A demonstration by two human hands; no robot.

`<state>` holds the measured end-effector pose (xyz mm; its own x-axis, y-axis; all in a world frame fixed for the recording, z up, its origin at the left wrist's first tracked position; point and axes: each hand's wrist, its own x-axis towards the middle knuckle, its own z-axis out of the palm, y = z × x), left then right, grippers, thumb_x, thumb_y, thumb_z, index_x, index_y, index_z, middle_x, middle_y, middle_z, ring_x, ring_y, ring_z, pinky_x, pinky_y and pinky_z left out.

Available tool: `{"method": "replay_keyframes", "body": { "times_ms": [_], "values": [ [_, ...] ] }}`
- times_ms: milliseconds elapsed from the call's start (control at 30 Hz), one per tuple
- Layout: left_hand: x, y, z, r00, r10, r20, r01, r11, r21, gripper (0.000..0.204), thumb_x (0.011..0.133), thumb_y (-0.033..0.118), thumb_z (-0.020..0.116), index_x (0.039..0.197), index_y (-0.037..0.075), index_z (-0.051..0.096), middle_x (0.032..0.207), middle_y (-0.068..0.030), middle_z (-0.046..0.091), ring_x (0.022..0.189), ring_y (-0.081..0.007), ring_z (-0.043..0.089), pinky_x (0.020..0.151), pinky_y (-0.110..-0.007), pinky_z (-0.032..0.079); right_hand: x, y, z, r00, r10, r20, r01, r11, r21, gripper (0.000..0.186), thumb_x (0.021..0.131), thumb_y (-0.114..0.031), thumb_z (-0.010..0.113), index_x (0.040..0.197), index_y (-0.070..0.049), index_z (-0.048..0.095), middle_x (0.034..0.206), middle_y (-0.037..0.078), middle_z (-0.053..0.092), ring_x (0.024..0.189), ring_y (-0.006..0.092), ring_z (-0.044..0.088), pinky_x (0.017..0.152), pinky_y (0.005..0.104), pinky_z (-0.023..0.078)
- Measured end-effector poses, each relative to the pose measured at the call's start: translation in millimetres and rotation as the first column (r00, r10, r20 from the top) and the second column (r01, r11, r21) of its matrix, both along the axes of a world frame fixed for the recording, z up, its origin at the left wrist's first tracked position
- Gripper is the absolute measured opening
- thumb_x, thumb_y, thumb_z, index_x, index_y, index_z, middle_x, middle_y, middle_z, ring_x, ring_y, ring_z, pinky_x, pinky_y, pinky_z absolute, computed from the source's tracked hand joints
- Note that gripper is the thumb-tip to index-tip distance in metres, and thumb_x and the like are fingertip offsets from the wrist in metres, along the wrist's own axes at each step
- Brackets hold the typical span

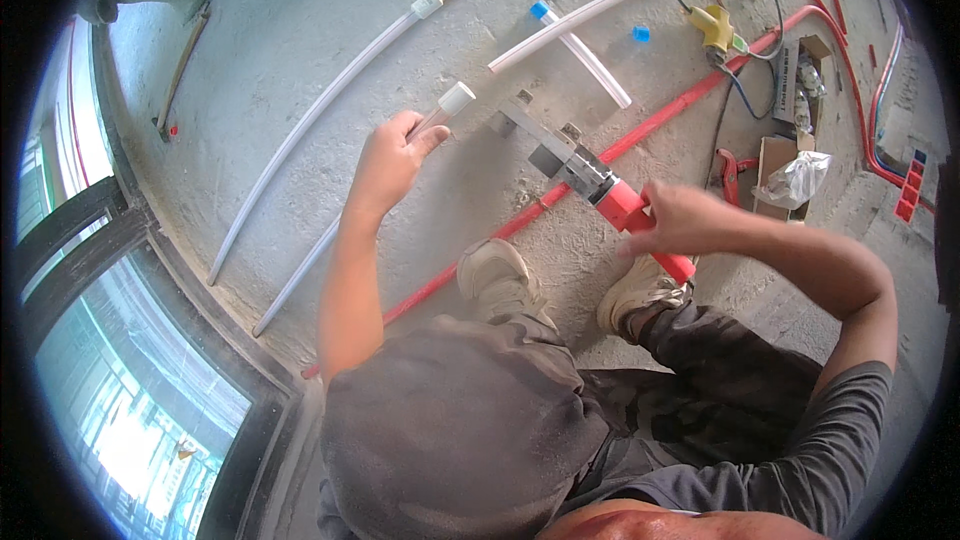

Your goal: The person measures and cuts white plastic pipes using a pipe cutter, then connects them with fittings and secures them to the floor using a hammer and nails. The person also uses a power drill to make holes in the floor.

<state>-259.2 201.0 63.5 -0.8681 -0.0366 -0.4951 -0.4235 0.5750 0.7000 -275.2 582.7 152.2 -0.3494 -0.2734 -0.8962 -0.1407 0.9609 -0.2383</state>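
Observation:
My left hand (388,162) is closed round a white plastic pipe, with a white coupling (456,98) on its end just beyond my fingers. This pipe (298,280) runs back behind my left forearm toward the window side. My right hand (682,220), slightly blurred, grips the red handle of a pipe fusion welder (625,208). The welder's flat metal plate, with heating sockets (548,160) on it, points up and left toward the coupling. Coupling and plate are apart. Part of the handle is hidden behind my right hand.
A red pipe (500,232) crosses the floor under the welder. Beyond lie another white pipe (600,18), a short pipe (597,70) with a blue end, and a yellow socket (712,28) with its cable. Boxes (777,165) stand right; a window (140,390) is left.

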Motion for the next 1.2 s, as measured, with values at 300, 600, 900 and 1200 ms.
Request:
{"method": "replay_keyframes", "body": {
  "times_ms": [300, 600, 900, 1200],
  "values": [
    [12.7, 7.2, -13.1, 0.98, -0.024, -0.197, -0.033, 0.958, -0.284, 0.042, 0.103, 0.046, 0.068, 0.096, 0.005, 0.065, 0.081, -0.0173, 0.072, 0.075, -0.0391, 0.07, 0.065, -0.049, 0.049, 50.9, 34.3, -14.2, 0.679, -0.694, 0.24, 0.73, 0.672, -0.123, 0.024, 0.082, -0.011, 0.073, 0.101, 0.003, 0.068, 0.078, 0.004, 0.069, 0.069, 0.0157, 0.067, 0.062, 0.0349, 0.053],
    [28.7, 24.9, -28.4, 0.937, -0.149, -0.317, 0.01, 0.916, -0.402, 0.038, 0.102, 0.046, 0.067, 0.094, 0.009, 0.063, 0.082, -0.0155, 0.072, 0.077, -0.0394, 0.072, 0.064, -0.052, 0.055, -5.5, 58.4, 14.6, 0.793, -0.56, -0.24, 0.448, 0.803, -0.393, 0.019, 0.081, -0.008, 0.072, 0.095, 0.004, 0.069, 0.076, 0.006, 0.065, 0.071, 0.0123, 0.059, 0.066, 0.0314, 0.048],
    [49.7, -1.4, -40.6, 0.904, -0.252, -0.345, 0.03, 0.843, -0.537, 0.04, 0.098, 0.048, 0.072, 0.086, 0.011, 0.063, 0.067, -0.014, 0.069, 0.057, -0.0367, 0.069, 0.049, -0.049, 0.051, 5.6, 15.3, 2.8, 0.747, -0.653, 0.126, 0.627, 0.629, -0.459, 0.023, 0.087, -0.007, 0.083, 0.104, 0.001, 0.07, 0.083, -0.002, 0.067, 0.072, 0.0037, 0.061, 0.062, 0.024, 0.05],
    [16.1, 22.8, -39.0, 0.98, -0.14, -0.144, 0.086, 0.94, -0.331, 0.057, 0.09, 0.028, 0.079, 0.139, 0.01, 0.054, 0.094, -0.0206, 0.074, 0.088, -0.0421, 0.073, 0.075, -0.054, 0.056, 4.8, -2.6, -18.3, 0.515, -0.748, 0.418, 0.847, 0.371, -0.38, 0.017, 0.088, -0.01, 0.075, 0.098, -0.003, 0.064, 0.074, 0.001, 0.062, 0.055, 0.0114, 0.061, 0.05, 0.029, 0.049]
  ]
}}
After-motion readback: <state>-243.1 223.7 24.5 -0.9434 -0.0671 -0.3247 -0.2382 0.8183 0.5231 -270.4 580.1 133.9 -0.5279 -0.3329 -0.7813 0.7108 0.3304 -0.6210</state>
